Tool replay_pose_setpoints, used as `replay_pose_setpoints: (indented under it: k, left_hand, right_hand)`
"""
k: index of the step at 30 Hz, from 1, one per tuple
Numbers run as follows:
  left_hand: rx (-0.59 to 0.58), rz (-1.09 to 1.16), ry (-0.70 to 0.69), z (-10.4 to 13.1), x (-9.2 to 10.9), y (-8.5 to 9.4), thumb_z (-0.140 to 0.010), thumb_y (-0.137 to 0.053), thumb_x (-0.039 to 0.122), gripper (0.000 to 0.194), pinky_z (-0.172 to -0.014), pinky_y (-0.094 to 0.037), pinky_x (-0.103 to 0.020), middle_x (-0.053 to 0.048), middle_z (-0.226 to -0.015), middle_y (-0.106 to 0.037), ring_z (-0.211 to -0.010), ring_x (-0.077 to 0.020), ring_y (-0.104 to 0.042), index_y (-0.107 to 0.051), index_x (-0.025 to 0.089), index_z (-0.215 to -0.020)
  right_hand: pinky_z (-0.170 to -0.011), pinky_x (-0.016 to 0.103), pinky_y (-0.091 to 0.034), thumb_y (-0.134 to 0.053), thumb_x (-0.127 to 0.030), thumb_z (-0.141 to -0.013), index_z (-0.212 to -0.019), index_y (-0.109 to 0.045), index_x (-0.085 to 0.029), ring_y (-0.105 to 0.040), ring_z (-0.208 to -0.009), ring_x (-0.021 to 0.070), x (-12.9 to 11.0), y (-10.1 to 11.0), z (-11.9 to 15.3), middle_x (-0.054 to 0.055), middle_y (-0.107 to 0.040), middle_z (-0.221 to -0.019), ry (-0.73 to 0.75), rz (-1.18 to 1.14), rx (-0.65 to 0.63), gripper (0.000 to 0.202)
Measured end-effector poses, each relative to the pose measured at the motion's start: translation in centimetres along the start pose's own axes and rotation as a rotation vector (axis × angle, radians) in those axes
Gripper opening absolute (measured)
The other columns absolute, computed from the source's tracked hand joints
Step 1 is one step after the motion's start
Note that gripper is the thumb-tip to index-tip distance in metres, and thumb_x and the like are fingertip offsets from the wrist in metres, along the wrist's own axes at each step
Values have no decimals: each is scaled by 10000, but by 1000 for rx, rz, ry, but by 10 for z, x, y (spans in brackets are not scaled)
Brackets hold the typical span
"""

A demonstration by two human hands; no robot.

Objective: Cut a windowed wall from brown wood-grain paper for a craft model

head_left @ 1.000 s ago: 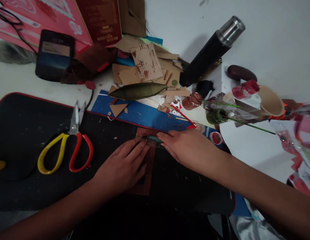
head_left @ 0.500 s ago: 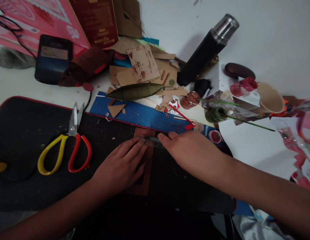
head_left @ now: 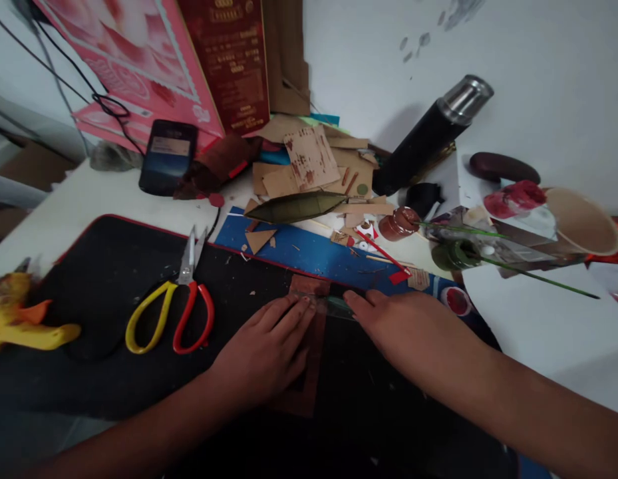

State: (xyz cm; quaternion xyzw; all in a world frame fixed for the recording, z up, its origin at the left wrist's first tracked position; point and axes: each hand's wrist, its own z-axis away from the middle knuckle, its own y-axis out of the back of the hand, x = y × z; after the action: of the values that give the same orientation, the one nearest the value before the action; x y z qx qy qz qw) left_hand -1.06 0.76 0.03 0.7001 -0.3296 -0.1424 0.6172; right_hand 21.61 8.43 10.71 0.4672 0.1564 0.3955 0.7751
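Observation:
My left hand [head_left: 269, 349] lies with its fingers flat on a reddish-brown painted cardboard piece [head_left: 314, 359] and the end of a clear strip [head_left: 338, 309], which looks like a ruler. My right hand [head_left: 403, 326] is closed around a slim greenish tool [head_left: 337, 304], at the right of the left fingertips. The tool's tip and most of its body are hidden, so its kind is unclear. Left of my hands, a pair of scissors [head_left: 187, 273] with one yellow and one red handle rests opened on the black mat [head_left: 104, 266].
A yellow glue gun [head_left: 34, 326] lies at the far left. Behind the mat are a phone [head_left: 167, 156], cardboard scraps [head_left: 311, 159] and a green boat-shaped piece [head_left: 299, 207]. Paint jars [head_left: 399, 223], a black flask [head_left: 428, 136] and a paper cup [head_left: 583, 219] stand at the right.
The camera view has turned, so everything sits further right and lower, and the glue gun shows more fully. My right hand is slightly further from the left fingertips; the left stays on the cardboard.

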Motion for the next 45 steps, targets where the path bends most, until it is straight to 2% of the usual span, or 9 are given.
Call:
replay_pose_setpoints:
  k: [6, 11, 15, 20, 30, 34, 38, 41, 45]
  left_hand:
    - [30, 4, -1, -1, 1, 1, -1036, -474, 341, 485, -1094, -495, -420, -123, -1386, -691, -1293, -299, -584, -595, 74, -1424]
    - [44, -1, -9, -1, 2, 1, -1046, -461, 361, 483, -1089, -491, -428, -120, -1380, -696, -1279, -303, -596, -596, 79, -1415]
    - [57, 0, -2, 0, 2, 0, -1054, -454, 372, 491, -1126, -457, -420, -113, -1405, -682, -1319, -297, -577, -578, 89, -1434]
    - [66, -14, -10, 1, 3, 0, -1046, -487, 376, 470, -1114, -451, -423, -124, -1386, -687, -1302, -293, -584, -592, 95, -1408]
    - [75, 53, -82, 7, 4, 0, -1002, -566, 224, 339, -933, -545, -399, -113, -1211, -724, -1085, -252, -659, -620, 136, -1325]
    - [157, 226, 27, 7, -3, 7, -985, -559, 191, 320, -961, -589, -423, -123, -1209, -710, -1118, -252, -663, -641, 159, -1293]
    - [131, 394, 152, 4, -23, 22, -988, -532, 159, 354, -1016, -591, -417, -117, -1292, -676, -1209, -224, -645, -639, 210, -1321]
    - [92, 290, 85, -3, -44, 29, -957, -458, 61, 473, -1144, -511, -497, -122, -1421, -637, -1361, -242, -564, -600, 192, -1388]
    - [-76, 188, -26, -15, -69, 32, -905, -427, 22, 645, -1242, -397, -502, -112, -1597, -518, -1528, -241, -406, -481, 182, -1527]
  right_hand:
    - [-484, 301, -462, -583, 11, -824, -1265, -695, -163, -727, -605, 232, 3, -7, 0, 88, -767, -887, -7, -46, 42, 487]
    - [-546, 361, -572, -552, -180, -983, -1254, -721, -168, -747, -630, 242, 5, -25, 10, 102, -793, -934, -4, -182, 313, 320]
    - [-727, 425, -649, -448, -276, -1065, -1284, -696, -160, -793, -858, 271, -7, -37, 16, 117, -804, -1089, -47, -391, 533, 351]
    - [-854, 397, -645, -445, -303, -1080, -1309, -680, -146, -780, -1039, 262, -23, -55, 12, 133, -781, -1232, -132, -518, 632, 363]
    - [-859, 448, -649, -533, -393, -1052, -1331, -680, -153, -777, -1061, 312, -24, -78, 10, 161, -781, -1218, -203, -477, 671, 397]
    - [-832, 448, -658, -570, -343, -1031, -1372, -647, -153, -785, -1027, 303, -34, -88, 4, 180, -761, -1260, -199, -476, 615, 398]
    - [-844, 464, -656, -598, -358, -1018, -1418, -611, -170, -781, -1036, 304, -38, -95, 9, 184, -746, -1287, -194, -523, 585, 441]
    - [-855, 485, -653, -611, -368, -1012, -1420, -611, -174, -773, -1065, 322, -36, -97, 14, 187, -743, -1293, -181, -557, 590, 452]
    - [-852, 504, -651, -637, -396, -994, -1432, -597, -149, -766, -1086, 348, -35, -98, 16, 195, -730, -1316, -199, -556, 549, 504]
